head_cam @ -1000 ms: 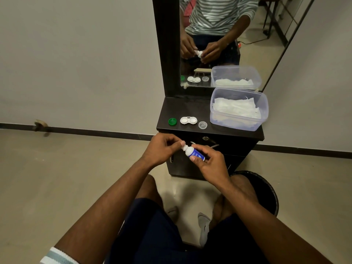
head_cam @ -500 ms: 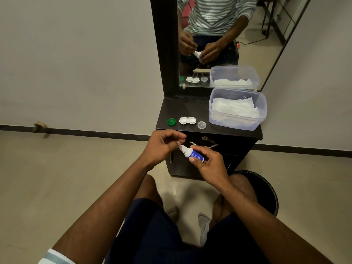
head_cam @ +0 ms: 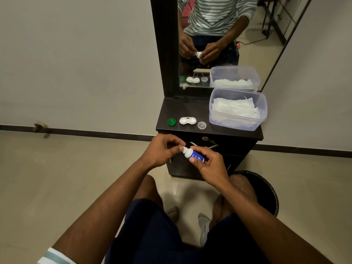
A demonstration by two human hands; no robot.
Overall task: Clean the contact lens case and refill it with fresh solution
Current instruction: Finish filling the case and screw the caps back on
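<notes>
A second ago my left hand (head_cam: 162,149) was clamped over the solution bottle (head_cam: 193,154)'s tip; now its curled fingers have backed just off the white nozzle, whether pinching a cap I cannot tell, while my right hand (head_cam: 208,164) grips the bottle, so refilling looks close. On the counter (head_cam: 171,109) wait a green cap (head_cam: 171,122), the open lens case (head_cam: 187,120), a clear cap (head_cam: 202,125) and a tissue tub (head_cam: 238,109), nothing blocking the case.
</notes>
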